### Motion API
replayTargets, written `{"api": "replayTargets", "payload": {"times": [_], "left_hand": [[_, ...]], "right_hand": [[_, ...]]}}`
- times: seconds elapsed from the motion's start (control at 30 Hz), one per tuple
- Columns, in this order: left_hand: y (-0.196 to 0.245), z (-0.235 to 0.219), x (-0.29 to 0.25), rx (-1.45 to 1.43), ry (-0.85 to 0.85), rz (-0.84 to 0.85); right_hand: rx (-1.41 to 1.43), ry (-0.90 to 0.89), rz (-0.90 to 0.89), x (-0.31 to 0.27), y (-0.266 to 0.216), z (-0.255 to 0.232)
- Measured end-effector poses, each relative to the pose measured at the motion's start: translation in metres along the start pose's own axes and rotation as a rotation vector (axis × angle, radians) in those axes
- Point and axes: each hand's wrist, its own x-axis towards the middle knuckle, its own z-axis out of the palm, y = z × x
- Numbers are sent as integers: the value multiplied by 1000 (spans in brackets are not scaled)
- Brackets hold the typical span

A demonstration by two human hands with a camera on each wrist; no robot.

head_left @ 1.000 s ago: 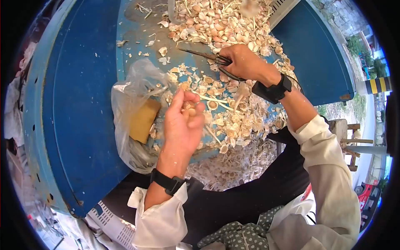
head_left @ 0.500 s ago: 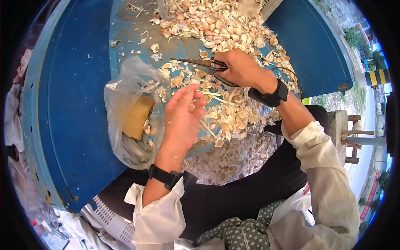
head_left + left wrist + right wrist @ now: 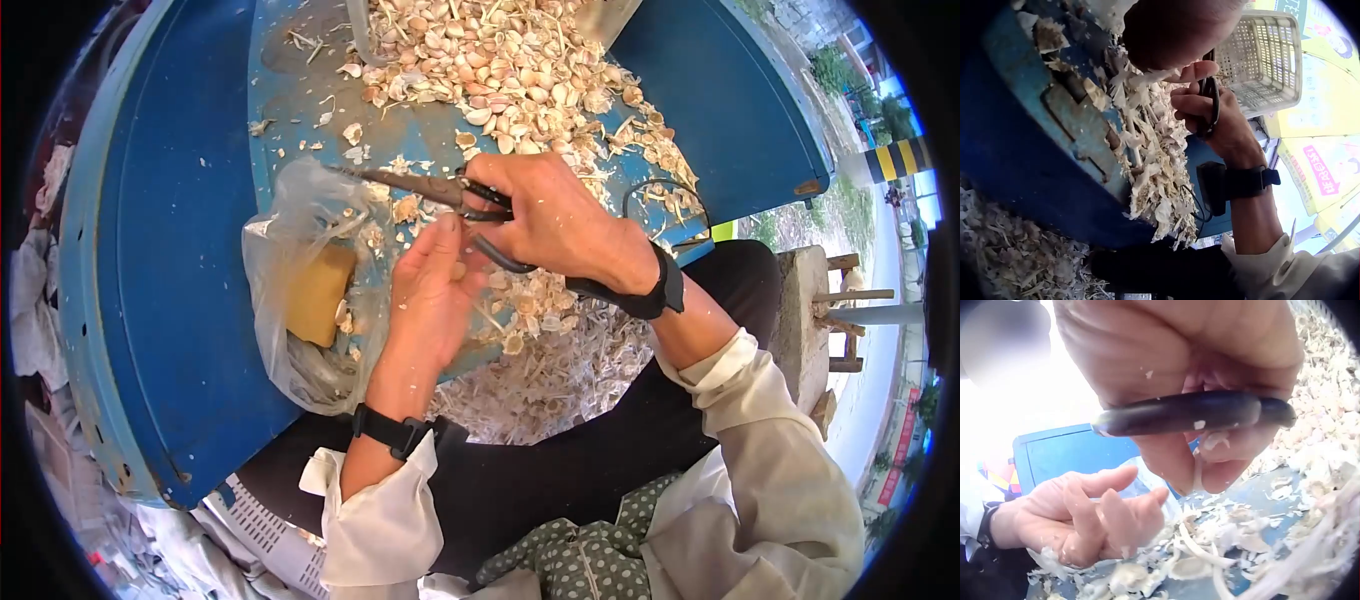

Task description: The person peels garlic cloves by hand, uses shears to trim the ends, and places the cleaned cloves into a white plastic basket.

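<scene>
My right hand [image 3: 565, 215] grips scissors [image 3: 425, 187] by their black handles, blades pointing left. In the right wrist view, the dark handle [image 3: 1179, 414] crosses the fingers, and a thin pale strip shows between two fingertips. My left hand [image 3: 430, 295] is just below the blades, thumb up and fingers curled, with a small garlic clove [image 3: 458, 271] at the fingers. In the right wrist view the left hand [image 3: 1100, 519] is palm up beside the right. Garlic skins and stem bits [image 3: 530, 305] lie under both hands.
A heap of garlic cloves [image 3: 510, 70] spreads at the back of the blue surface from a pale crate [image 3: 1272, 69]. A clear plastic bag [image 3: 275, 330] with a yellow-brown block [image 3: 322, 295] stands left. More husks [image 3: 540, 395] lie below, near the lap.
The right hand has brought the scissors left and down, over the left hand's fingertips. The garlic piece pinched at the left fingertips one second ago no longer shows there.
</scene>
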Motion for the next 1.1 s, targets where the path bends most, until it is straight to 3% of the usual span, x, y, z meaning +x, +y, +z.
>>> {"api": "replayTargets", "payload": {"times": [0.03,0.07,0.17,0.23,0.27,0.33,0.5,0.57,0.6,0.67,0.73,0.77,0.8,0.83,0.9,0.97,1.07,1.1], "left_hand": [[-4,-1,-1,-32,-12,22],[-7,-4,-2,-64,-22,45],[-8,-19,-10,47,-70,34],[-5,-11,-16,116,-65,7],[-7,-9,-16,122,-74,3],[-13,-9,-16,128,88,6],[-28,-23,-16,134,123,110],[-33,-39,-10,110,49,139],[-32,-30,-10,117,50,136],[-26,6,-12,-161,139,17],[-22,16,-13,-248,98,-34],[-25,4,-8,-232,49,-46],[-25,-6,-5,-216,4,-52],[-23,-12,-2,-335,-82,-100],[-19,-11,-3,-369,-98,-110],[-13,-2,-4,-384,-57,-157],[-17,-6,-2,-230,-151,-104],[-18,-5,-2,-107,-96,-98]], "right_hand": [[-25,56,-138,-3,0,13],[4,39,-133,-9,-8,18],[133,-78,-29,-20,-10,12],[193,-96,182,-26,-8,4],[191,-85,186,-28,-6,3],[243,-82,129,-30,2,5],[296,38,165,-41,-2,17],[322,75,154,-42,-5,22],[338,105,134,-41,-6,23],[340,55,140,-38,-7,15],[376,-3,78,-36,-2,9],[290,66,109,-34,8,2],[250,173,301,-32,16,-4],[68,244,365,-27,29,-12],[-166,252,498,-21,59,-14],[-195,280,449,-19,93,2],[-188,299,407,-14,89,3],[-143,287,418,-14,77,-4]]}}
